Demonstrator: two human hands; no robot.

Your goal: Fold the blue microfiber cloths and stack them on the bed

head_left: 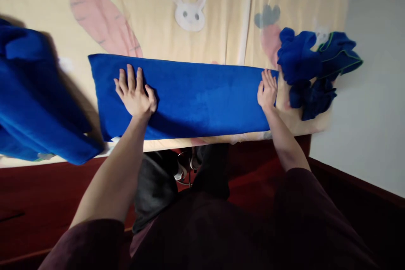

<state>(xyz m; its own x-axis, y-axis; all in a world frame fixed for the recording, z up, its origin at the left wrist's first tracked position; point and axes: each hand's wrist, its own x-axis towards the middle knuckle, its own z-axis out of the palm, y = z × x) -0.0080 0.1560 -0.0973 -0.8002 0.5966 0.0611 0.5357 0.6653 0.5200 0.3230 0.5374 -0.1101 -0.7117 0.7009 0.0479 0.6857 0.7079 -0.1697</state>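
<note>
Blue cloth (196, 97): flat long strip across the frame's centre, on the patterned cover (155, 29).
Left hand (136, 96): fingers spread, palm down on the cloth, left of centre.
Right hand (268, 90): fingers straight and close together, on the cloth's right end.
Crumpled dark-blue cloths (299, 59): upper right of the frame.

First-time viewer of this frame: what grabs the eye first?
The long blue cloth laid flat across the middle, with the left hand spread on it toward its left end and the right hand on it at its right end. Next, the crumpled dark-blue cloths heaped to the right, one edged in green. Behind, the pale bedspread shows a white rabbit face and a big carrot print.
</note>
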